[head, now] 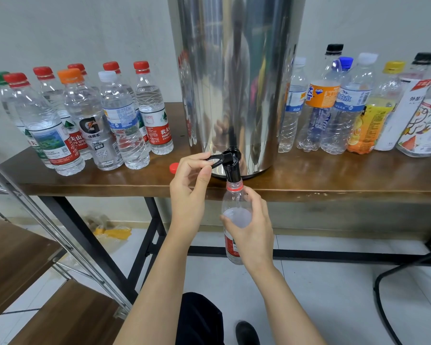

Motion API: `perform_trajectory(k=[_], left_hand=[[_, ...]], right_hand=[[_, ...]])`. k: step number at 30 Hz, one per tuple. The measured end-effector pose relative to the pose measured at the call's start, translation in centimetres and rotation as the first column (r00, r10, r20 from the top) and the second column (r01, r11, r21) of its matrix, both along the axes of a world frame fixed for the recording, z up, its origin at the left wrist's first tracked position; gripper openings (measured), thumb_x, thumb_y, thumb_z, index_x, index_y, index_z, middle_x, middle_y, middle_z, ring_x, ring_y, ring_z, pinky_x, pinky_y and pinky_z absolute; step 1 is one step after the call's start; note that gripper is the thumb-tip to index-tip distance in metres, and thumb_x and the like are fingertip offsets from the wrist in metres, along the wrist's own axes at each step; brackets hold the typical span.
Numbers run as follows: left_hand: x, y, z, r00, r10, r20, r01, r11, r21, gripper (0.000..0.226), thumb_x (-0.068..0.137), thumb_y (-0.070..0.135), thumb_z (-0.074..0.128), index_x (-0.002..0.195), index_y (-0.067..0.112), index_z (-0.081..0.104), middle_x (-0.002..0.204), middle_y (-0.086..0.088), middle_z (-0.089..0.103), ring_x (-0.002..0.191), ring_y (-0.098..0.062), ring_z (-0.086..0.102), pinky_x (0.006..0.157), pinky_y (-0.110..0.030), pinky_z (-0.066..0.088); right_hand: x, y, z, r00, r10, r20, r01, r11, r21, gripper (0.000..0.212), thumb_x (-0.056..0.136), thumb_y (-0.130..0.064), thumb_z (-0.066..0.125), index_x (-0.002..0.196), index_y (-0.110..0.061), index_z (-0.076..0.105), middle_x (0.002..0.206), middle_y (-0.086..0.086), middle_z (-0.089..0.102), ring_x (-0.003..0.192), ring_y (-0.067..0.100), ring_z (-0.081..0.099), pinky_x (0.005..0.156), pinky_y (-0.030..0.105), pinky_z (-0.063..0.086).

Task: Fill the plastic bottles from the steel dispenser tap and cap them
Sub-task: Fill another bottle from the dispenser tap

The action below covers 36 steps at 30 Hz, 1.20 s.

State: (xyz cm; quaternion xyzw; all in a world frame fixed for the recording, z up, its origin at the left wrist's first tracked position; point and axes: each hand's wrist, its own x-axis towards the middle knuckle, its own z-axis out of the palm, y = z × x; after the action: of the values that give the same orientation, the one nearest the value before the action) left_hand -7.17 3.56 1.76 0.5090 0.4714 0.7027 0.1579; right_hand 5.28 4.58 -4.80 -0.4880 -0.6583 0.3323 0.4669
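Spanning the view beneath the steel dispenser, the wooden table carries everything, and the dispenser stands at its middle, close to the front edge. To the left of the dispenser you have 8 capped bottles standing upright in a tight cluster, most with red caps and clear liquid inside. To the right of the dispenser stands a second row of mixed bottles, also upright and capped, which look empty, though you cannot tell this for the opaque ones at the far end. Your left hand is raised in front of the dispenser's base, just left of the tap, with the thumb and curled fingers pinching the black lever. Your right hand is lower, below the table edge and in front of the dispenser, its fingers wrapped round the body of the plastic bottle. You hold that bottle upright and uncapped, its red neck ring right under the spout of the black tap, which juts from the foot of the dispenser over the table edge. Water shows inside the bottle, near its shoulder. A loose red cap lies on the table just left of the dispenser's base, beside your left hand.
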Motion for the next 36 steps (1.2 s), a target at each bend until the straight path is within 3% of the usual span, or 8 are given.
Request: perform_trajectory(k=[7,11,19,25,30,36], left_hand=[[-0.01,0.02,-0.04,1.0,0.008,-0.007,-0.008,1.0,-0.002,0.017,0.098,0.004,0.056,0.093,0.018,0.063,0.12,-0.006,0.064,0.109,-0.005,0.061,0.091,-0.018,0.045],[-0.04,0.04,-0.05,1.0,0.012,-0.013,-0.012,1.0,-0.004,0.016,0.098,0.004,0.056,0.093,0.017,0.063,0.12,-0.005,0.064,0.11,-0.005,0.061,0.09,-0.017,0.045],[-0.05,0.01,-0.09,1.0,0.005,0.001,-0.005,1.0,-0.006,0.016,0.098,0.005,0.056,0.093,0.019,0.064,0.12,-0.006,0.065,0.111,-0.009,0.061,0.092,-0.02,0.046],[0.01,0.02,-0.05,1.0,0.01,-0.005,-0.01,1.0,-0.002,0.017,0.098,0.004,0.056,0.093,0.018,0.064,0.119,-0.004,0.064,0.109,-0.004,0.061,0.09,-0.017,0.044],[-0.02,0.1,-0.18,1.0,0.003,-0.004,-0.003,1.0,-0.001,0.016,0.098,0.006,0.056,0.094,0.019,0.064,0.119,-0.003,0.064,0.111,-0.006,0.061,0.09,-0.018,0.045],[-0.1,0.04,-0.23,1.0,-0.002,0.005,0.002,1.0,-0.002,0.016,0.098,0.008,0.057,0.093,0.021,0.064,0.12,-0.001,0.065,0.113,-0.008,0.061,0.092,-0.022,0.046]], right_hand=[[-0.03,0.1,-0.1,1.0,0.007,-0.012,-0.007,1.0,0.004,0.071,0.081,-0.027,0.08,0.138,-0.039,0.04,0.139,-0.021,0.045,0.115,-0.01,0.039,0.079,0.009,0.035],[-0.05,0.16,-0.26,1.0,0.01,-0.026,-0.01,1.0,-0.009,0.072,0.081,-0.027,0.08,0.139,-0.04,0.04,0.14,-0.021,0.049,0.124,0.0,0.045,0.087,0.019,0.037],[-0.03,0.06,-0.08,1.0,0.009,-0.029,-0.009,1.0,-0.014,0.071,0.08,-0.028,0.08,0.138,-0.042,0.04,0.138,-0.022,0.049,0.113,-0.01,0.04,0.081,0.015,0.036],[0.0,0.06,-0.1,0.999,0.013,-0.033,-0.014,1.0,-0.016,0.072,0.08,-0.027,0.08,0.139,-0.04,0.04,0.14,-0.02,0.049,0.123,0.0,0.045,0.086,0.019,0.036],[-0.04,0.08,-0.12,0.999,0.01,-0.033,-0.011,1.0,-0.013,0.072,0.08,-0.027,0.08,0.139,-0.04,0.041,0.14,-0.02,0.049,0.124,0.0,0.044,0.086,0.017,0.035],[0.05,0.07,-0.09,0.999,0.02,-0.033,-0.02,1.0,-0.021,0.072,0.08,-0.027,0.081,0.138,-0.041,0.04,0.139,-0.021,0.048,0.116,-0.009,0.039,0.079,0.004,0.032]])
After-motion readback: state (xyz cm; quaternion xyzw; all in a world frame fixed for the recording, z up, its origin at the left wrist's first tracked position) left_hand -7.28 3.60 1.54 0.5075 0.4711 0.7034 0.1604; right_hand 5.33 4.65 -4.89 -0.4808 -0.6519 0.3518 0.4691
